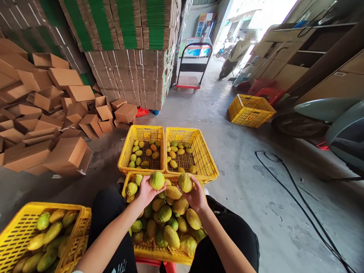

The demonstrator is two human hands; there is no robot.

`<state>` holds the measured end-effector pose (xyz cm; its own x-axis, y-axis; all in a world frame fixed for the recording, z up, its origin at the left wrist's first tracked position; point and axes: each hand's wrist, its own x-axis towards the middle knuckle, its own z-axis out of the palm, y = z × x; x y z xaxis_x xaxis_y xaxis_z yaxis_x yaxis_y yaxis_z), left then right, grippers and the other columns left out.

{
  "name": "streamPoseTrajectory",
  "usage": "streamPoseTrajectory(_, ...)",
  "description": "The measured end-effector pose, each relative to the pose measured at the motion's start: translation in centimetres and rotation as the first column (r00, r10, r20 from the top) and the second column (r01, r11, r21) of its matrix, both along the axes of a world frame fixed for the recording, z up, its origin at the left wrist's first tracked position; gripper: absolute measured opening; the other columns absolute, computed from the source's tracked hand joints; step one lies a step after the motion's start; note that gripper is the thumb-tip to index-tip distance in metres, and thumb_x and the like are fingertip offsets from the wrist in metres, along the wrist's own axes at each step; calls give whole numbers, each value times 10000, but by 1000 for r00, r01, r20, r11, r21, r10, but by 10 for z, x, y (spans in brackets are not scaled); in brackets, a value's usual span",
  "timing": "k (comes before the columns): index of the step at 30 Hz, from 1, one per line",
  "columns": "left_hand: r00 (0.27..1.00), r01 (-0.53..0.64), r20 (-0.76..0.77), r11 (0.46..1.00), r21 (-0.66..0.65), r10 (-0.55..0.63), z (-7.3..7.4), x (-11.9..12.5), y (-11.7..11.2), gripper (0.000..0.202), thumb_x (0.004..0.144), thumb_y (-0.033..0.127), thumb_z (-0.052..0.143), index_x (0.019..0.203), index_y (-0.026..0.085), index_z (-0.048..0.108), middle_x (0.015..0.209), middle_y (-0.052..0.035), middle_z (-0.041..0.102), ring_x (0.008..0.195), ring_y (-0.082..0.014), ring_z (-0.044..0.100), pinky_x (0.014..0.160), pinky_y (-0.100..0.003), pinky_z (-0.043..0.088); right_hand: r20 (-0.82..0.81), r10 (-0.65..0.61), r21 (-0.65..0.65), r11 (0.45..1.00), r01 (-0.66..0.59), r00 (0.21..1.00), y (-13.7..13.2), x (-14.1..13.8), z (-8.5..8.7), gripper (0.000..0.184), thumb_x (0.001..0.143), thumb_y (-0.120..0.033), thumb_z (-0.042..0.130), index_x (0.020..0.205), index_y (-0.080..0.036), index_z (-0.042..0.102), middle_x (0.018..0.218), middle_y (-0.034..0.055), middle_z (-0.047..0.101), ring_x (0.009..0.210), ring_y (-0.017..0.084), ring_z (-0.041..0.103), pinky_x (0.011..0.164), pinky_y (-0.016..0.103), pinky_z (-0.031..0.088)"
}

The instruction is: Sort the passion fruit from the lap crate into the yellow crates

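Note:
My left hand (149,190) is closed around a round green-yellow fruit (157,180), held up above a full yellow crate between my knees. A duller yellow-green fruit (185,183) sits in my right hand (195,195), fingers wrapped around its side. Beneath both hands, the full crate (159,254) is heaped with oval fruits (171,237), some green, some yellow and rough-skinned. Just beyond it stand two yellow crates side by side, the left crate (121,161) and the right crate (209,155), each with several fruits on its bottom.
Another yellow crate (17,220) of longer fruits stands at lower left. Loose cardboard boxes (65,155) lie behind it, before stacked flat cartons (127,76). A hand trolley (189,80), a yellow crate (250,112), a black hose (298,189) and a scooter (347,129) are farther off.

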<state>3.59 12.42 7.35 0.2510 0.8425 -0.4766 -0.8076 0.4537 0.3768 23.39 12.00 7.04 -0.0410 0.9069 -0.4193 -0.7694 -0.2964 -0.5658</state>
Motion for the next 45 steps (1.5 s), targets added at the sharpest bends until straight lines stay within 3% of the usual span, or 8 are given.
streamPoseTrajectory(8, 998, -3, -56, 1000, 27, 5, -1, 0, 5, 339, 779, 336, 581, 1070, 184, 496, 989, -88, 638, 952, -248, 625, 815, -400, 515, -22, 53, 131, 990, -49, 998, 1, 1, 4, 381, 652, -315, 651, 1027, -344, 587, 1000, -9, 677, 1028, 286, 614, 843, 491, 507)
streamPoseTrajectory(14, 992, 17, -127, 990, 137, 1, -3, 1, 3, 391, 747, 326, 662, 1080, 263, 466, 985, -33, 621, 848, -218, 650, 693, -325, 512, 21, 54, 96, 994, -56, 998, 0, -1, 5, 407, 716, -316, 675, 1104, -358, 560, 1043, -41, 663, 934, 199, 628, 842, 405, 533)
streamPoseTrajectory(17, 991, 47, -133, 993, 110, -32, -6, 3, 2, 366, 748, 338, 662, 1055, 243, 486, 944, -38, 626, 815, -205, 650, 663, -300, 503, 40, 107, 46, 993, -109, 993, -2, -1, 3, 408, 702, -341, 702, 1089, -352, 573, 986, -41, 670, 857, 194, 643, 809, 401, 547)
streamPoseTrajectory(24, 995, 62, -82, 997, -34, -65, -1, 4, 2, 315, 792, 362, 579, 1021, 154, 519, 925, -107, 648, 878, -245, 643, 764, -383, 519, 52, 119, 42, 992, -121, 992, -1, -2, -3, 344, 725, -322, 687, 1052, -362, 589, 939, -59, 675, 845, 193, 658, 829, 395, 528)
streamPoseTrajectory(29, 999, 41, -16, 999, -13, -41, 1, 3, 1, 306, 797, 320, 561, 1049, 153, 517, 969, -113, 652, 956, -262, 623, 834, -441, 509, 20, 96, 45, 994, -96, 995, 0, 1, -1, 337, 696, -370, 667, 1025, -330, 609, 970, -24, 691, 911, 244, 651, 828, 442, 519)
streamPoseTrajectory(32, 999, 37, -30, 999, 9, -37, -2, 3, 2, 315, 795, 305, 596, 1063, 165, 508, 1026, -101, 643, 976, -246, 621, 869, -419, 503, -23, 90, 61, 994, -89, 996, 0, 0, 1, 354, 676, -364, 649, 1024, -313, 613, 998, 0, 690, 968, 283, 636, 824, 480, 516)
streamPoseTrajectory(38, 994, 54, -97, 996, 72, -47, -8, 1, 4, 345, 756, 313, 657, 1040, 180, 516, 954, -80, 647, 884, -226, 647, 776, -356, 524, 41, 89, 96, 991, -93, 995, 1, -3, 1, 337, 703, -358, 684, 1030, -332, 607, 1060, -23, 676, 983, 227, 622, 842, 404, 521)
streamPoseTrajectory(45, 994, 29, -106, 998, -56, -35, 0, 1, 5, 374, 768, 345, 629, 1080, 175, 513, 882, -84, 645, 798, -205, 652, 662, -289, 530, 96, 119, 32, 992, -123, 988, -2, -1, -6, 414, 675, -304, 734, 1059, -362, 591, 977, -59, 670, 847, 169, 637, 785, 349, 545)
